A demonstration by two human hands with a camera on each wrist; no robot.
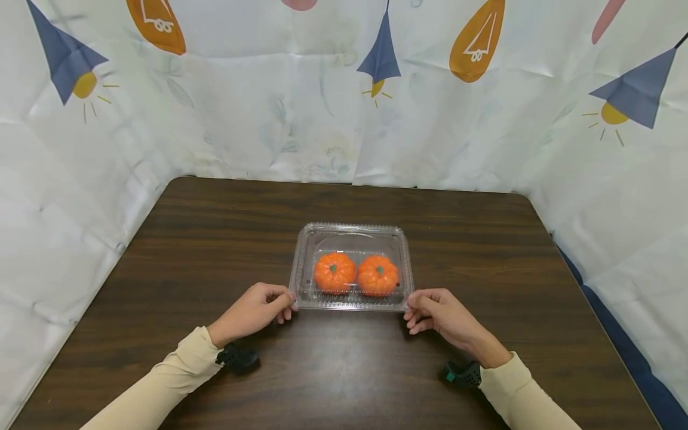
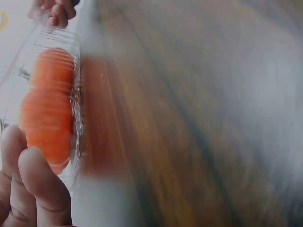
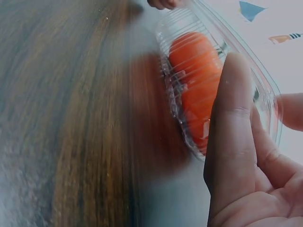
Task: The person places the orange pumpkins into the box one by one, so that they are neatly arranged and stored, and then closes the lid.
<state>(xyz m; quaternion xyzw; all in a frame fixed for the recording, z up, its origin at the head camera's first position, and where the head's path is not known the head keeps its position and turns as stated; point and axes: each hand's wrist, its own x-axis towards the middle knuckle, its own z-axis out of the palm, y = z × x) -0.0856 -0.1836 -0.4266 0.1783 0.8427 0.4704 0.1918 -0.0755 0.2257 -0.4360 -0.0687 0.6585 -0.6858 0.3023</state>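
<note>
A clear plastic clamshell box [image 1: 355, 240] with its lid down sits in front of me on the table. Two small orange pumpkins [image 1: 335, 273] with green stems lie side by side inside it, toward the near edge. My left hand [image 1: 252, 310] pinches the box's near left corner between thumb and fingers. At the near right corner, the thumb and fingers of my right hand [image 1: 446, 316] pinch the rim. In the right wrist view, the ribbed side wall [image 3: 177, 23] shows close to my fingers, with the pumpkins behind it.
The dark wood-grain table [image 1: 226, 239] extends around the box on every side. White printed cloth [image 1: 322, 119] hangs behind it and along both sides. A black device is strapped at each wrist, below the cream sleeves [image 1: 172, 370].
</note>
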